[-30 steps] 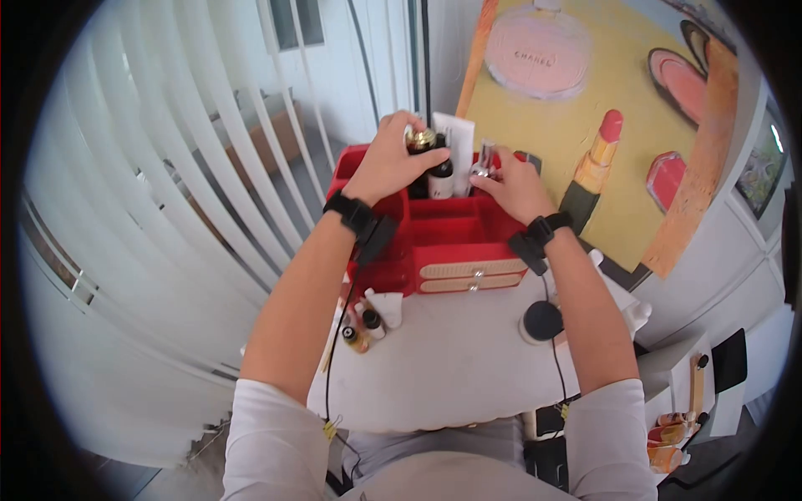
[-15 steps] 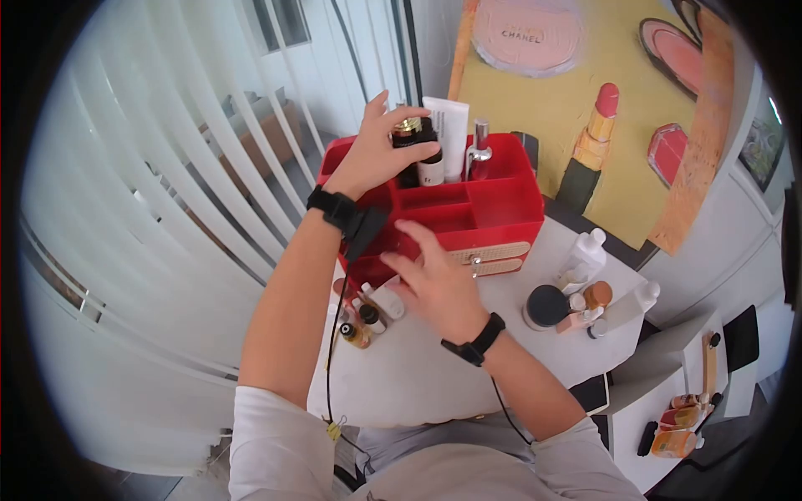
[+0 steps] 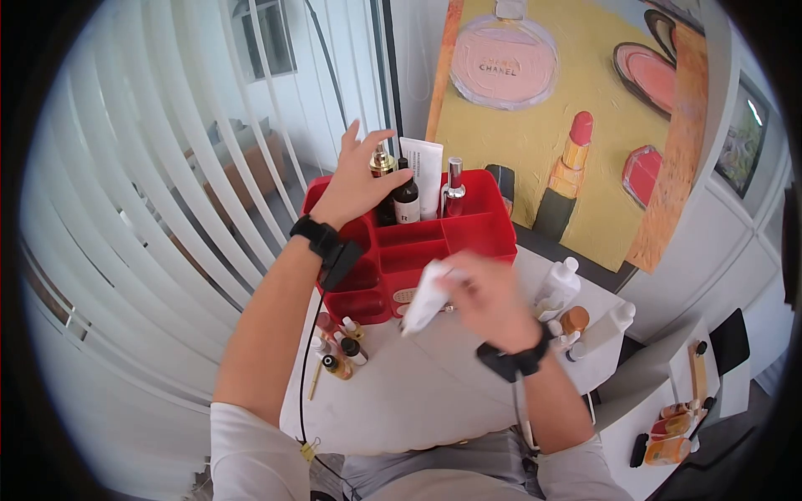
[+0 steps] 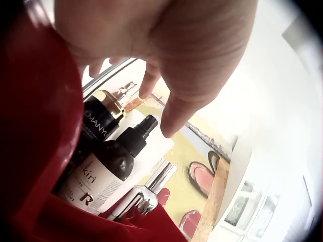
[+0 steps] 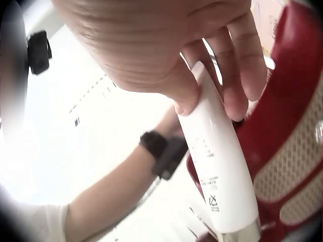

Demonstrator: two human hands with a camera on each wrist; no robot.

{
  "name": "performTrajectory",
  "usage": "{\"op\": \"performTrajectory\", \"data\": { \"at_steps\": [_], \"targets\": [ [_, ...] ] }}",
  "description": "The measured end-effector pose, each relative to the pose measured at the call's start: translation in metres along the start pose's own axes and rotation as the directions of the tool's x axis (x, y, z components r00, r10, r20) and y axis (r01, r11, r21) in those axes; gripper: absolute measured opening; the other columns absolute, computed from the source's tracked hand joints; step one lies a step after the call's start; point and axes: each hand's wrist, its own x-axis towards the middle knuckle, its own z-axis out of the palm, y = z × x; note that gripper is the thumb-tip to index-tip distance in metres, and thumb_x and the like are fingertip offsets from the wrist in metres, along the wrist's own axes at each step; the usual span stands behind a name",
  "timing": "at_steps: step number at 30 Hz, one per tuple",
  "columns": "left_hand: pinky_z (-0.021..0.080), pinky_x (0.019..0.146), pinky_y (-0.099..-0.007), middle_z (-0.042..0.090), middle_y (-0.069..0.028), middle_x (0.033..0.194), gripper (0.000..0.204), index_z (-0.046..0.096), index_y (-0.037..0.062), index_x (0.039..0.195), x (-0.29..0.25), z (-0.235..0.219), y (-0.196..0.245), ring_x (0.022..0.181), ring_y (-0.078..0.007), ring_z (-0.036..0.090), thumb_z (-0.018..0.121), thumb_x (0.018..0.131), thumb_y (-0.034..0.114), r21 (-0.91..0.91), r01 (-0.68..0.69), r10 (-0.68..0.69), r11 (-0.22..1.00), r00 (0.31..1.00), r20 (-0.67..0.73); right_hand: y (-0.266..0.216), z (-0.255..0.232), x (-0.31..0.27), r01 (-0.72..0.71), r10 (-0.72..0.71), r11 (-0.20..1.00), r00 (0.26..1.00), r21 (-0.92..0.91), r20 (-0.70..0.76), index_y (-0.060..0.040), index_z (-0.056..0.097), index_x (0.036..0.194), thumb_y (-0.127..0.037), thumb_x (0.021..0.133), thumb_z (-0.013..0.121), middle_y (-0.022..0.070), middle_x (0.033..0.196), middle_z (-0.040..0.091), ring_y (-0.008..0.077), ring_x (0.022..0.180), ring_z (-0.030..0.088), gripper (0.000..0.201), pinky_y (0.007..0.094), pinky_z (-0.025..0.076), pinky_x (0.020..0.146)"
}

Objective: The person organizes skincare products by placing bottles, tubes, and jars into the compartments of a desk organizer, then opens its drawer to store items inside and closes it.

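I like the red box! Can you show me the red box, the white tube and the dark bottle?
Red box (image 3: 478, 232), head view, right front wall.
White tube (image 5: 219, 166), right wrist view, middle of its body.
Dark bottle (image 4: 103, 169), left wrist view, its shoulder.

The right hand has left the red organizer, dropped to the surface and come up gripping a white tube — a second ago it held a small bottle.
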Motion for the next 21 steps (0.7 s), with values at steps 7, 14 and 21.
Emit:
{"op": "performTrajectory", "data": {
  "at_steps": [7,14,21],
  "targets": [
    [0.041,0.117,-0.0574,0.041,-0.0278,0.163,0.048,0.074,0.0147,0.128,0.038,0.025,0.046,0.154,-0.0445,0.036,0.086,0.084,0.032,0.494,-0.126,0.113,0.860,0.992,0.057,0.051,-0.065,0.082,-0.167,0.086,0.966,0.927,-0.196,-0.366,0.0007,0.070,0.107,-0.010,0.099,0.071,0.0209,0.081,0.072,0.0347,0.072,0.074,0.014,0.0409,0.056,0.066],
    [0.048,0.102,-0.0551,0.064,-0.0143,0.126,0.036,0.078,0.0074,0.110,0.045,0.044,0.046,0.125,-0.0355,0.059,0.083,0.087,0.034,0.623,0.037,-0.037,0.781,0.999,-0.013,0.099,-0.045,0.128,-0.076,-0.001,0.894,0.985,-0.441,-0.173,0.0014,0.071,0.107,-0.014,0.096,0.073,0.0276,0.091,0.073,0.0476,0.089,0.071,0.019,0.0525,0.056,0.080],
    [0.048,0.109,-0.0506,0.059,-0.0191,0.136,0.056,0.064,0.0053,0.133,0.036,0.036,0.030,0.131,-0.0409,0.057,0.084,0.089,0.034,0.303,-0.135,0.187,0.943,0.971,-0.151,0.146,-0.029,0.135,-0.295,0.306,0.942,0.951,-0.157,0.049,0.0038,0.066,0.115,-0.007,0.098,0.068,0.0230,0.096,0.078,0.0393,0.091,0.077,0.020,0.0435,0.060,0.082]
  ]
}}
